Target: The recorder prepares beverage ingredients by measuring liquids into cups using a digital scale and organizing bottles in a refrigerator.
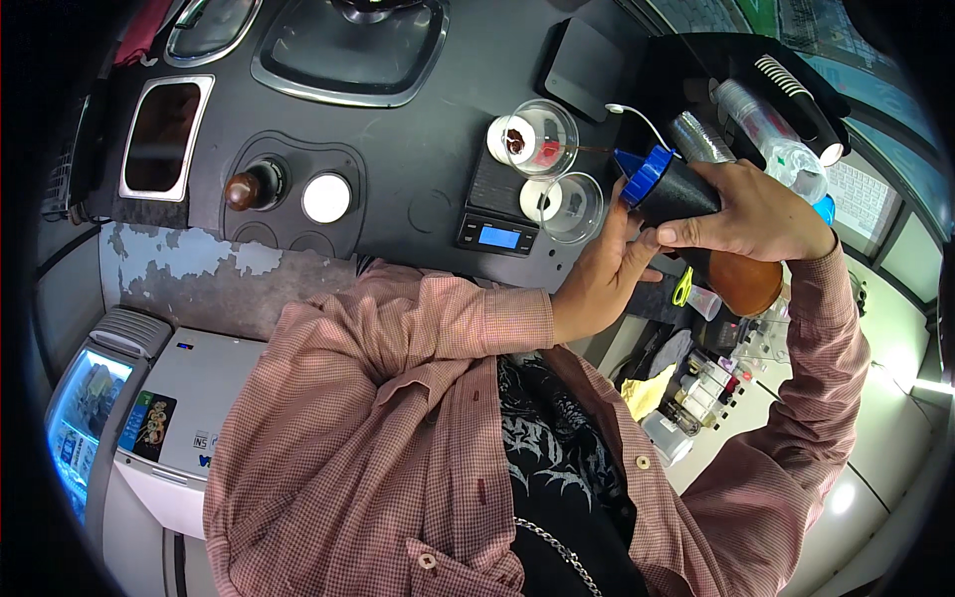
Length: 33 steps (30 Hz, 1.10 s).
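My right hand (pixel 756 211) wraps around a black squeeze bottle (pixel 681 207) with a blue spouted cap (pixel 649 175). It is tilted so the spout faces left. My left hand (pixel 609 267) closes on the bottle's near side, by the cap. A thin dark strand runs from the spout to a clear plastic cup (pixel 565 117), which has white at its bottom with a dark brown patch on it. A second clear cup (pixel 582 221) stands nearer me, also white at the bottom. Beside them is a black scale (pixel 466 231) with a lit blue display.
A tamper (pixel 257 189) with a wooden knob and a round white-topped item (pixel 326 198) sit on a dark mat at left. Behind are a black tray (pixel 353 60) and a dark flat box (pixel 582 70). Stacked clear cups (pixel 761 119) lie right, with a brown rounded object (pixel 744 286) below the bottle.
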Tool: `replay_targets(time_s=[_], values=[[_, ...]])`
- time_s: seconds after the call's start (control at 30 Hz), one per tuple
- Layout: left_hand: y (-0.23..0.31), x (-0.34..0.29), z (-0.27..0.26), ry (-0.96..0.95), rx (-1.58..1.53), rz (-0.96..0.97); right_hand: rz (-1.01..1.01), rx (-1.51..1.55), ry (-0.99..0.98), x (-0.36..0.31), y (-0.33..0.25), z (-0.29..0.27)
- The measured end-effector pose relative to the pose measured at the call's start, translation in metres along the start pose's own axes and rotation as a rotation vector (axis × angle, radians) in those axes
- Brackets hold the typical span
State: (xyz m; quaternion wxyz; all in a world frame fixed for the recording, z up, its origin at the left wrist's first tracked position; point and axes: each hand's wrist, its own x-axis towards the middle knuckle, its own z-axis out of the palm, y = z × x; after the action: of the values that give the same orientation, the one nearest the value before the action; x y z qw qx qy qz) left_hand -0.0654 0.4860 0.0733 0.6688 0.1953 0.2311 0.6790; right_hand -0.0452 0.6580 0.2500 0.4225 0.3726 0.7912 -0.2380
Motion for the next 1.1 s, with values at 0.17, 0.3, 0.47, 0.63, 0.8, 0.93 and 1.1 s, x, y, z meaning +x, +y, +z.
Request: replay_targets(time_s=[0.17,0.3,0.47,0.63,0.8,0.93,1.1], values=[[0.002,-0.002,0.002,-0.009,0.003,-0.004,0.033,-0.054,0.034,-0.003,0.008,0.007],[0.003,0.000,0.001,-0.020,0.024,0.016,0.036,0.014,0.036,-0.009,-0.003,0.002],[0.001,0.003,-0.001,-0.044,0.054,0.086,0.021,0.129,0.055,-0.013,0.000,0.010],[0.003,0.001,0.002,-0.035,0.069,0.098,0.016,0.176,0.102,-0.018,0.004,0.017],[0.005,-0.002,0.003,-0.057,0.085,0.094,0.016,0.204,0.101,-0.021,0.005,0.021],[0.008,-0.004,0.003,-0.069,0.082,0.089,0.004,0.254,0.114,-0.023,0.004,0.024],[0.002,-0.004,0.003,-0.048,0.072,0.119,0.022,0.205,0.099,-0.024,-0.001,0.021]])
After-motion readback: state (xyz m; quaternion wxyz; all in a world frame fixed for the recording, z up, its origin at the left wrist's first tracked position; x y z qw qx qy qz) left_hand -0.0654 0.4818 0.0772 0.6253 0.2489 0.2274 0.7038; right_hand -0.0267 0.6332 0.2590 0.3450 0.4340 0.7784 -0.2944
